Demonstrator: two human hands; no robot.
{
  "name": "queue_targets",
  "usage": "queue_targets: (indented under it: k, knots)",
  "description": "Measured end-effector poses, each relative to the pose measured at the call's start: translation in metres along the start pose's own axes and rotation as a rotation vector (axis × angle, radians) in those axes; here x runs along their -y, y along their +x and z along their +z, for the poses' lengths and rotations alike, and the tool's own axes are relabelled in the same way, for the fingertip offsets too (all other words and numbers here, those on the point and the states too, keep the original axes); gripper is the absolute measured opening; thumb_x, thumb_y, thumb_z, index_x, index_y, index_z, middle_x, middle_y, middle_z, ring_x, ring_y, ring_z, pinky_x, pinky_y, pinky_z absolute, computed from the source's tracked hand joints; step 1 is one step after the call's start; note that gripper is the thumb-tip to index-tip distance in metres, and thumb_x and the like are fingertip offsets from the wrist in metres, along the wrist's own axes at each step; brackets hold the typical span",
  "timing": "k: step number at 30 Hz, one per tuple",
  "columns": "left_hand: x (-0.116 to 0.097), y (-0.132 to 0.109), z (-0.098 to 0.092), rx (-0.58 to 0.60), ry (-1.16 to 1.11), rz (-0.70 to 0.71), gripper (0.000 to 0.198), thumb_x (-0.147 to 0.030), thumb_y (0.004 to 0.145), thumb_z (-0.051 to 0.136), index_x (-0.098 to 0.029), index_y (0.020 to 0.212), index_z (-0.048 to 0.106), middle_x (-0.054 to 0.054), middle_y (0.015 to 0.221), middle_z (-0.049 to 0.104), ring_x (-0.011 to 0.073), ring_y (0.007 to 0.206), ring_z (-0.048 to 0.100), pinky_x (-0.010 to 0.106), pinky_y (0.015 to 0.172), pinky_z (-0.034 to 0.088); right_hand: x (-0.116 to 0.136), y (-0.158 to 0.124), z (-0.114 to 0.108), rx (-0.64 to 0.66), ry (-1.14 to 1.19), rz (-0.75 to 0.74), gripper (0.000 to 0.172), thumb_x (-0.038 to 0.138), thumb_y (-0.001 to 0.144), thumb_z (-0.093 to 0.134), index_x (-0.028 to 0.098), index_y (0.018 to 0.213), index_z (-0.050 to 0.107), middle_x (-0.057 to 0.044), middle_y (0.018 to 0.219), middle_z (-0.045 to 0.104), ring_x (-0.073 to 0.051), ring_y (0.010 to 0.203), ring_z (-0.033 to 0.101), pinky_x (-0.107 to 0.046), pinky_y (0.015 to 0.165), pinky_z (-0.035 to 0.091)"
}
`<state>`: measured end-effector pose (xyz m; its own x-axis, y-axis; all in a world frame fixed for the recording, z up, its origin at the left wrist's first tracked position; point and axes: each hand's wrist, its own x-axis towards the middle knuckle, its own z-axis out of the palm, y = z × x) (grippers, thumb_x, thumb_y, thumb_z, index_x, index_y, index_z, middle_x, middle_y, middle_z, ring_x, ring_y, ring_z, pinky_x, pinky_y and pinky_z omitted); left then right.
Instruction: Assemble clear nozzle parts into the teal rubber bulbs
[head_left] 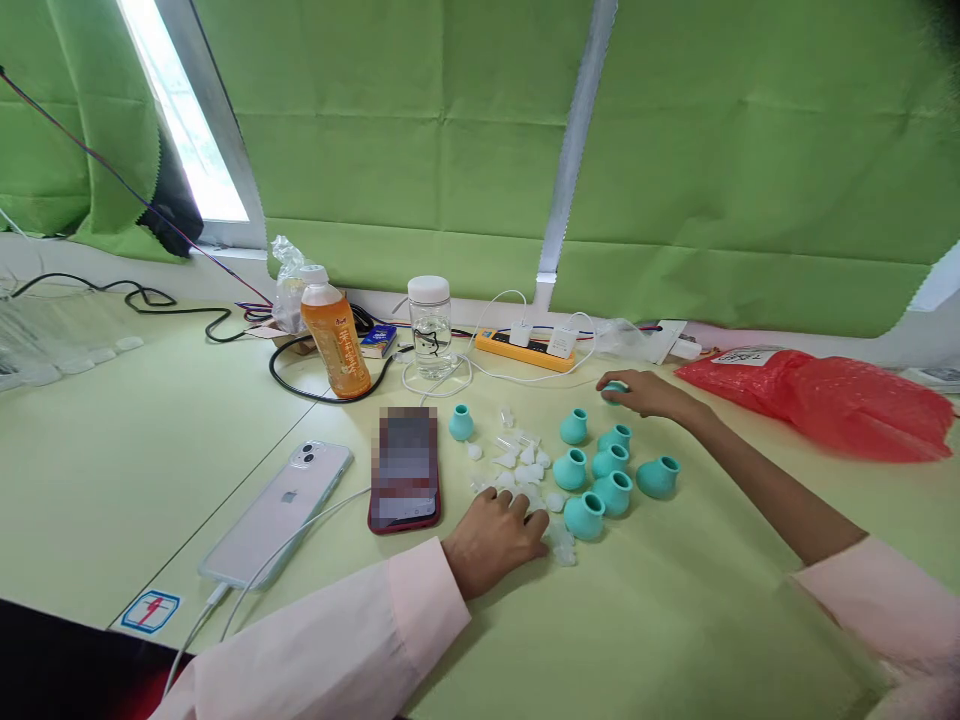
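Several small teal rubber cups [604, 478] stand in a cluster on the pale green table [675, 620], with one more teal cup [460, 422] apart to the left. Small white translucent plastic pieces [517, 458] lie scattered between them. My left hand [496, 536] rests knuckles up at the near edge of the white pieces, fingers curled over some of them. My right hand [646, 392] reaches out beyond the cluster and is closed over a teal cup [613, 387], which is mostly hidden.
A red phone [403, 468] and a white phone [279, 512] on a cable lie at the left. Behind stand an orange drink bottle [336, 342], a clear jar [430, 326] and a yellow power strip [526, 350]. A red plastic bag [825, 398] lies at the right.
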<state>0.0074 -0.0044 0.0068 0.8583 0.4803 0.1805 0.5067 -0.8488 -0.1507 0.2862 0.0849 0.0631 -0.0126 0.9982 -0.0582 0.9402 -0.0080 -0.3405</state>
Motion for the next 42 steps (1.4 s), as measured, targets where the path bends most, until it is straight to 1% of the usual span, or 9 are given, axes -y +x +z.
queue_targets:
  k: [5,9,15,20,27,29,32,37,42]
  knots:
    - [0.001,0.001,-0.005,0.007,-0.058,-0.111,0.038,-0.052,0.070,0.050,-0.015,0.081,0.052,0.007,0.076,0.056,0.0215,0.066,0.057,0.031,0.053,0.041,0.010,-0.050,-0.026,-0.349,-0.087,0.059,0.034,0.045,0.074,0.042,0.022,0.097,0.051,-0.007,0.075,0.057,-0.022,0.067,0.052,-0.032,0.057,0.039]
    - [0.001,-0.005,-0.014,-0.246,-0.315,-0.185,0.035,-0.051,0.071,0.046,-0.016,0.070,0.050,0.004,0.064,0.052,0.0158,0.056,0.051,0.026,0.051,0.036,0.050,-0.109,-0.020,-0.664,0.118,-0.169,0.022,0.038,0.072,0.050,0.023,0.088,0.045,-0.004,0.083,0.054,-0.017,0.067,0.052,-0.028,0.061,0.042]
    - [0.006,-0.011,-0.025,-0.518,-1.366,-0.360,0.041,-0.053,0.076,0.029,-0.016,0.063,0.041,-0.003,0.049,0.036,0.0081,0.044,0.033,0.021,0.043,0.027,0.090,-0.169,0.030,-0.261,0.217,-0.487,0.008,0.027,0.075,0.049,0.025,0.079,0.042,-0.003,0.079,0.050,-0.023,0.096,0.047,-0.032,0.074,0.039]
    - [0.003,-0.005,-0.023,-0.210,-1.643,-0.407,0.049,-0.054,0.072,0.042,-0.015,0.045,0.036,-0.005,0.041,0.031,0.0045,0.038,0.027,0.019,0.038,0.020,0.095,-0.166,0.065,-0.166,0.330,-0.425,0.019,0.028,0.073,0.054,0.023,0.068,0.036,-0.001,0.074,0.049,-0.021,0.079,0.051,-0.030,0.064,0.039]
    - [0.005,0.001,-0.023,0.273,-2.112,-0.294,0.059,-0.064,0.075,0.019,-0.018,0.037,0.026,-0.007,0.028,0.020,0.0043,0.026,0.018,0.020,0.032,0.013,0.095,-0.161,0.060,0.062,0.880,-0.136,0.022,0.037,0.075,0.052,0.026,0.083,0.034,0.004,0.066,0.043,-0.011,0.055,0.041,-0.021,0.047,0.034]
    - [0.010,0.002,-0.023,0.168,-2.017,-0.359,0.057,-0.063,0.075,0.017,-0.018,0.041,0.025,-0.007,0.031,0.020,0.0044,0.029,0.017,0.020,0.034,0.016,0.097,-0.158,0.060,0.133,1.023,-0.091,0.023,0.041,0.076,0.048,0.026,0.088,0.034,0.006,0.060,0.042,-0.008,0.047,0.036,-0.020,0.042,0.030]
    - [0.017,0.003,-0.018,-0.186,-1.457,-0.520,0.041,-0.052,0.075,0.038,-0.017,0.055,0.037,-0.007,0.044,0.027,0.0056,0.038,0.026,0.019,0.040,0.020,0.099,-0.154,0.065,0.082,0.990,-0.086,0.026,0.042,0.074,0.050,0.025,0.092,0.040,0.004,0.064,0.047,-0.008,0.047,0.039,-0.019,0.042,0.032]
    - [0.017,0.002,-0.010,-0.130,-0.635,-0.451,0.035,-0.031,0.070,0.053,-0.019,0.101,0.044,-0.001,0.073,0.049,0.0133,0.058,0.048,0.023,0.049,0.034,0.097,-0.156,0.073,-0.236,0.636,-0.222,0.020,0.034,0.068,0.058,0.023,0.081,0.048,0.000,0.078,0.055,-0.013,0.065,0.052,-0.022,0.053,0.043]
    - [0.007,-0.005,-0.014,-0.353,-0.403,-0.327,0.039,-0.026,0.075,0.045,-0.019,0.113,0.039,0.007,0.096,0.048,0.0186,0.078,0.052,0.028,0.057,0.043,0.095,-0.156,0.071,-0.449,0.413,-0.359,0.017,0.031,0.070,0.056,0.022,0.081,0.048,0.001,0.070,0.059,-0.012,0.054,0.054,-0.023,0.049,0.042]
